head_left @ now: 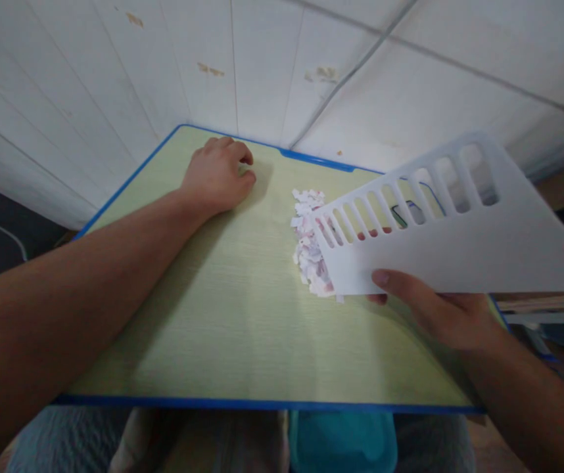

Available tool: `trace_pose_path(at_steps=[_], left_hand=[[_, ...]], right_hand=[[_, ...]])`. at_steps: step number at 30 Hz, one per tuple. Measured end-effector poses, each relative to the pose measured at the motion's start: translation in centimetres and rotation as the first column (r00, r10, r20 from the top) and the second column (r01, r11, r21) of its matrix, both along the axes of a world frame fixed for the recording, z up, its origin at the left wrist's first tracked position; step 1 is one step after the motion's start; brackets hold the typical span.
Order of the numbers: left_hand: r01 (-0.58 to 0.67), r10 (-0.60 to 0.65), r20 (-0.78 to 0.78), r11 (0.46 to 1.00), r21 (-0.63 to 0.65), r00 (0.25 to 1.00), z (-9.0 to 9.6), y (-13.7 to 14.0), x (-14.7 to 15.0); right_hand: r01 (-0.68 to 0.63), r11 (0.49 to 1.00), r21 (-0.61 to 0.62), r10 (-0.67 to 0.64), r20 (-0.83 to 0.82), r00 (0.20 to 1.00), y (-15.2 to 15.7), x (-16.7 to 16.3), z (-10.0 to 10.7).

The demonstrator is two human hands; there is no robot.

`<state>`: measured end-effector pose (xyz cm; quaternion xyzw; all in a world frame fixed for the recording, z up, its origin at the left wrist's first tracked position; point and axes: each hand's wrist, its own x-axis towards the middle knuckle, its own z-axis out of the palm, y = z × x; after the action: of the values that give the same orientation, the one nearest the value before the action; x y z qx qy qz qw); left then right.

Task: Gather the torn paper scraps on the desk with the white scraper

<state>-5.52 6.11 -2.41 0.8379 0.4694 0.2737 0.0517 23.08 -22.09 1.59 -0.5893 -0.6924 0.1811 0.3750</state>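
My right hand (pixel 440 312) grips a white slotted plastic panel (pixel 459 253) by its lower edge, thumb on the near face and fingertips showing through the slots. The panel is tilted, and its narrow end is over the right side of a pile of torn paper scraps (pixel 309 253). Whether it touches the scraps, I cannot tell. Farther back and to the left, my left hand (pixel 220 174) rests on the pale green tabletop (pixel 242 315). Its fingers are loosely curled, with a gap between thumb and forefinger and nothing visible in it.
Blue trim (pixel 223 402) borders the table, whose back edge meets a white panelled wall (pixel 203 72) with a grey cable (pixel 351 75). A dark-edged object (pixel 413 213) shows through the slots. Below the front edge is a teal container (pixel 344 440). Shelving stands at the right.
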Motion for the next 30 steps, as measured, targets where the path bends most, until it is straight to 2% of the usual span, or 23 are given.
trace_pose_path(at_steps=[6,11,16,22,27,30], left_hand=[[-0.031,0.030,-0.032,0.999,-0.009,0.999,0.4,-0.2,0.3],[-0.027,0.028,-0.036,1.000,0.012,0.999,0.3,0.2,0.2],[-0.023,0.024,-0.030,1.000,0.020,0.999,0.3,0.2,0.2],[-0.041,0.041,-0.058,0.999,0.003,0.997,0.6,0.1,0.2],[-0.029,0.029,-0.033,1.000,0.003,0.999,0.4,0.3,0.2],[-0.030,0.030,-0.003,0.999,-0.022,1.000,0.5,0.0,0.1]], right_hand=[[0.005,1.000,0.029,-0.006,0.029,1.000,-0.1,0.7,0.3],[0.008,0.999,0.040,-0.007,-0.024,1.000,0.4,0.6,0.4],[0.056,0.997,-0.048,-0.061,-0.094,0.994,1.2,0.6,0.4],[0.034,0.994,-0.102,-0.042,-0.082,0.996,1.2,0.0,1.2],[0.062,0.997,-0.044,-0.064,-0.038,0.997,0.9,-0.2,1.2],[0.023,1.000,-0.020,-0.023,0.001,1.000,0.7,-0.5,1.1]])
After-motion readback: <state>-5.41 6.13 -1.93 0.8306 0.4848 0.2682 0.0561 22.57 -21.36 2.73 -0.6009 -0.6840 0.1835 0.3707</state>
